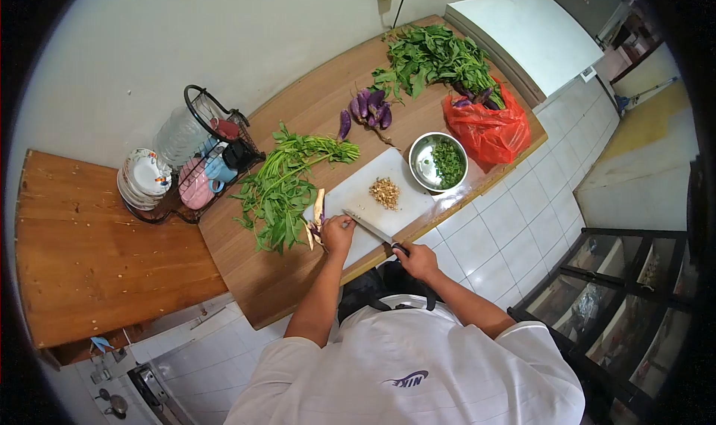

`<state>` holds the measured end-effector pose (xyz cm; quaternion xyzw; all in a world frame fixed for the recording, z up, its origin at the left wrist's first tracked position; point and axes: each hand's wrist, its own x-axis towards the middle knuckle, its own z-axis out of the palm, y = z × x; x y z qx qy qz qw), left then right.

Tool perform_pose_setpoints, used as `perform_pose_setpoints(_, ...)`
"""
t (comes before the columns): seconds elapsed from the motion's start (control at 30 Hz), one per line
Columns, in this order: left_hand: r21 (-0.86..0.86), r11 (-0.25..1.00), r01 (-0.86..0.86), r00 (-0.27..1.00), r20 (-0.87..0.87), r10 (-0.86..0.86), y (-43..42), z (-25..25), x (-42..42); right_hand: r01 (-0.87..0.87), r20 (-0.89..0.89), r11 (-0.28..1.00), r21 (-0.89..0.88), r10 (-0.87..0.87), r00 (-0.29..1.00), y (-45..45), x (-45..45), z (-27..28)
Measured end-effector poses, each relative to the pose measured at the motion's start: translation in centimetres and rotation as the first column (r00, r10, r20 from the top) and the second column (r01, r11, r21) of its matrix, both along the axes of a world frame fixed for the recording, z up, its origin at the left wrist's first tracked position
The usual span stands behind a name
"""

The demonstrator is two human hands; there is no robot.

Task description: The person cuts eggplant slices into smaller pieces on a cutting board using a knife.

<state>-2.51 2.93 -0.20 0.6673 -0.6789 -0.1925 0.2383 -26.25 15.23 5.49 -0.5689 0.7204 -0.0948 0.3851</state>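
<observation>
My right hand (418,259) is wrapped round the black handle of a knife (373,229), whose blade points left over the white cutting board (350,194). Close to the blade's tip, my left hand (338,233) is closed on the board; what its fingers hold is too small to make out. Long pale and purple pieces of eggplant (318,210) lie at the board's left edge, beside my left hand. A pile of chopped light-brown bits (385,193) sits on the board's middle. At the board's right end stands a metal bowl (422,164) with chopped greens (449,164).
Leafy greens (280,194) lie left of the board, purple eggplants (371,108) behind it. A red plastic bag (488,130) and more greens (436,56) are at the back right. A dish rack (246,156) holds cups and bowls at the left.
</observation>
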Motion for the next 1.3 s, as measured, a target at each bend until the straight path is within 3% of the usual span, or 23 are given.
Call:
perform_pose_setpoints(0.07,-0.022,1.0,-0.003,1.0,-0.004,0.003,-0.2,-0.2,-0.3,-0.001,-0.025,0.997,-0.078,-0.001,1.0,-0.9,0.6,0.5)
perform_pose_setpoints(0.17,-0.013,1.0,-0.017,1.0,0.004,0.017,-0.1,-0.5,0.1,-0.005,-0.022,1.0,-0.007,0.005,1.0,-0.6,0.4,0.8)
perform_pose_setpoints(0.3,0.014,0.999,-0.03,0.997,-0.068,0.031,-0.3,-0.8,0.0,-0.005,-0.051,0.997,-0.077,0.001,0.999,1.2,-1.8,0.3)
perform_pose_setpoints(0.47,0.033,0.998,-0.044,0.995,-0.092,0.047,-0.2,-0.6,-0.2,0.03,0.005,0.997,0.072,-0.031,1.0,1.4,-3.0,0.8)
perform_pose_setpoints(0.53,0.07,0.996,-0.048,0.987,-0.15,0.059,-0.1,-0.6,-0.1,0.042,0.003,0.999,0.034,-0.042,0.999,1.4,-2.8,0.6)
perform_pose_setpoints(0.8,0.044,0.998,-0.04,0.994,-0.099,0.045,-0.2,-1.2,0.2,0.056,0.054,0.998,-0.008,-0.055,0.997,1.9,-1.5,0.0)
perform_pose_setpoints(1.0,0.037,0.999,-0.035,0.996,-0.082,0.038,-0.2,-1.4,0.3,0.024,0.019,0.999,0.039,-0.025,1.0,1.5,-1.4,0.4)
perform_pose_setpoints(1.3,0.013,1.0,-0.015,0.999,-0.046,0.015,-0.2,-0.8,0.3,-0.024,-0.064,0.997,-0.076,0.019,0.998,-0.8,0.5,0.7)
